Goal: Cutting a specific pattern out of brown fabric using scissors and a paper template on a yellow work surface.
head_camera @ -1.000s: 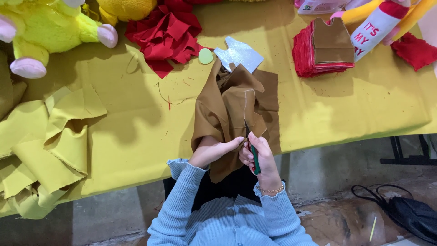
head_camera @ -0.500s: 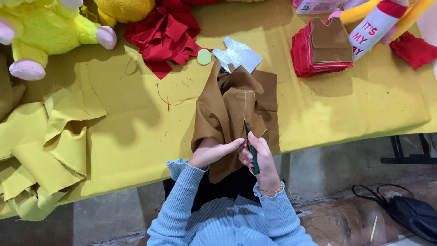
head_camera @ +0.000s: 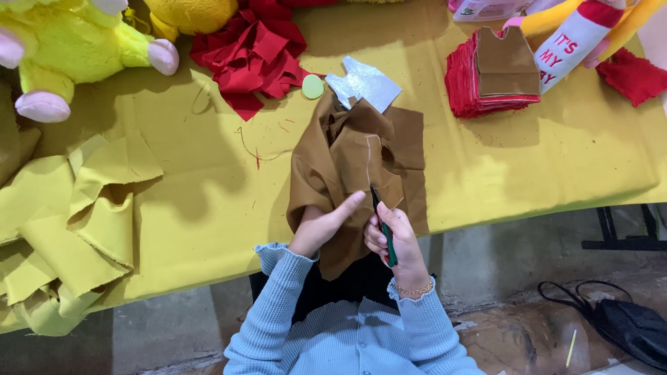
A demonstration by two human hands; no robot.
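A crumpled piece of brown fabric [head_camera: 340,156] lies over the near edge of a yellow-covered table [head_camera: 542,160]. My left hand [head_camera: 321,226] holds the fabric's lower part, thumb stretched toward the cut. My right hand [head_camera: 397,239] grips green-handled scissors [head_camera: 383,226], whose dark blades point up into the fabric beside a chalk outline. Light blue sleeves cover both my arms.
A grey paper pattern [head_camera: 365,82] and a small green disc [head_camera: 313,86] lie behind the fabric. Red scraps [head_camera: 250,55], a red stack topped with brown cut pieces [head_camera: 497,69], yellow fabric pieces [head_camera: 76,222] and plush toys [head_camera: 69,45] surround it. A black bag [head_camera: 625,326] lies on the floor.
The view has barely shifted. Both hands stay on the brown fabric with the scissors at the same spot.
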